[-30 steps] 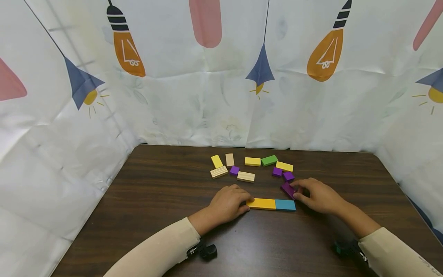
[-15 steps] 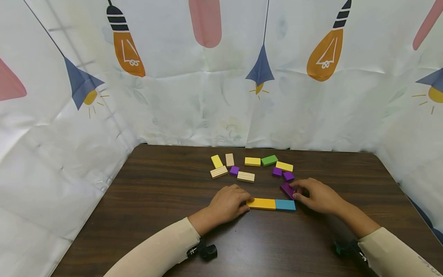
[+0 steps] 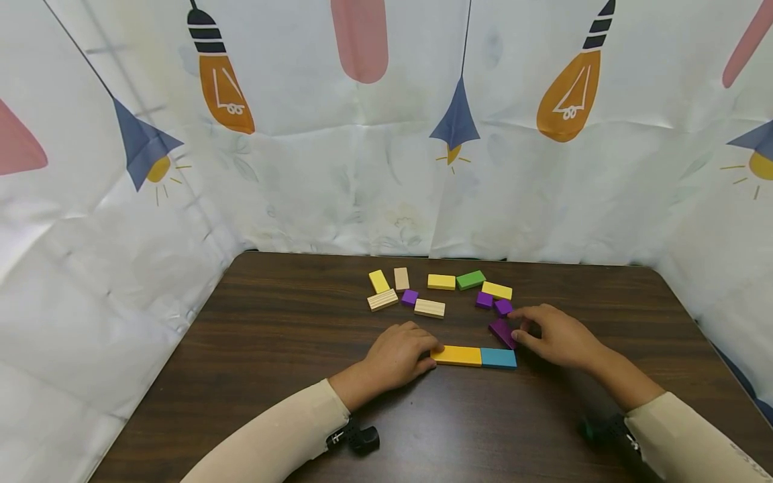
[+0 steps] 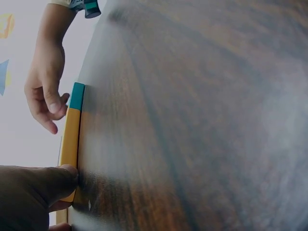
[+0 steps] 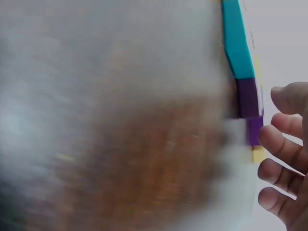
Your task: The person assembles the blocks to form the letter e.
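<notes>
A long orange block (image 3: 460, 356) lies end to end with a blue block (image 3: 498, 358), forming a straight row on the table. My left hand (image 3: 398, 355) grips the orange block's left end, with the thumb (image 4: 67, 175) along its near side. From the blue block's right end, a dark purple block (image 3: 502, 333) slants away toward the back. Beside it hovers my right hand (image 3: 558, 339), thumb and fingers spread apart with nothing between them. In the right wrist view, the fingertips (image 5: 269, 169) stand off from the purple block (image 5: 248, 97).
Two small purple blocks (image 3: 503, 308) and a yellow block (image 3: 497, 290) continue beyond the slanted one. A green block (image 3: 470, 280) and another yellow block (image 3: 441, 282) lie behind. Farther left are plain wooden blocks (image 3: 429, 308). A printed curtain (image 3: 362, 188) hangs behind the table.
My right hand has let go of the dark purple block and lifted slightly away from it toward the back. My left hand has stayed on the orange block.
</notes>
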Available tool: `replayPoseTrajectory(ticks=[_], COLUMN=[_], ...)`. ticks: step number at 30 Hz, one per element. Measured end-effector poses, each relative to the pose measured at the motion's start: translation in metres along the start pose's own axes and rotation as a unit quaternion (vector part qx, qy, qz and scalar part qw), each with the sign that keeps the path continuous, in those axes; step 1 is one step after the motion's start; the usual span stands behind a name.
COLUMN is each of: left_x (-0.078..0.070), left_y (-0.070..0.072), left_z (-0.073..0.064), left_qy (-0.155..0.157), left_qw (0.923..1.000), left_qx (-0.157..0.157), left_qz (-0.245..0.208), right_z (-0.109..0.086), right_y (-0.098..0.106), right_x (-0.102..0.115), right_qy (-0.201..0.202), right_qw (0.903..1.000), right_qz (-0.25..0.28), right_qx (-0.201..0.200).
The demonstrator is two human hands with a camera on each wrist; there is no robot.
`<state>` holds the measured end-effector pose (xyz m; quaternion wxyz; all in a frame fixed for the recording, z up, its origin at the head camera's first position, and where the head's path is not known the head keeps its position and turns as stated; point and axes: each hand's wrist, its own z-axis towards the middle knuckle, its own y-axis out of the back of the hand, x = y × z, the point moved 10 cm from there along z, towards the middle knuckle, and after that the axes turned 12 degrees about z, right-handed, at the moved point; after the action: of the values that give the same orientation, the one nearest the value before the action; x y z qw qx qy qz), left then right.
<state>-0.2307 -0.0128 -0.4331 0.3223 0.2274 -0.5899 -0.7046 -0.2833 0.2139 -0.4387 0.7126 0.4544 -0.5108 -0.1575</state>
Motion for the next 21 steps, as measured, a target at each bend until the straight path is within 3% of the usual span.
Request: replayPoseTrajectory(ticks=[12, 21], left_x=[0.000, 0.000], left_y=[0.001, 0.001], left_z=[0.000, 0.000], left_qy=[0.000, 0.001], left_qw=[1.0000, 1.0000], left_qx=[0.001, 0.002], left_qz=[-0.002, -0.005], right_z=[0.034, 0.057], right_y=[0.024, 0.026], right_x=[-0.009, -0.020], right_qy=[-0.016, -0.038], right_qw=[0.9990, 0.9985], right_qz=[-0.027, -0.027], right_qx=[-0.031, -0.029])
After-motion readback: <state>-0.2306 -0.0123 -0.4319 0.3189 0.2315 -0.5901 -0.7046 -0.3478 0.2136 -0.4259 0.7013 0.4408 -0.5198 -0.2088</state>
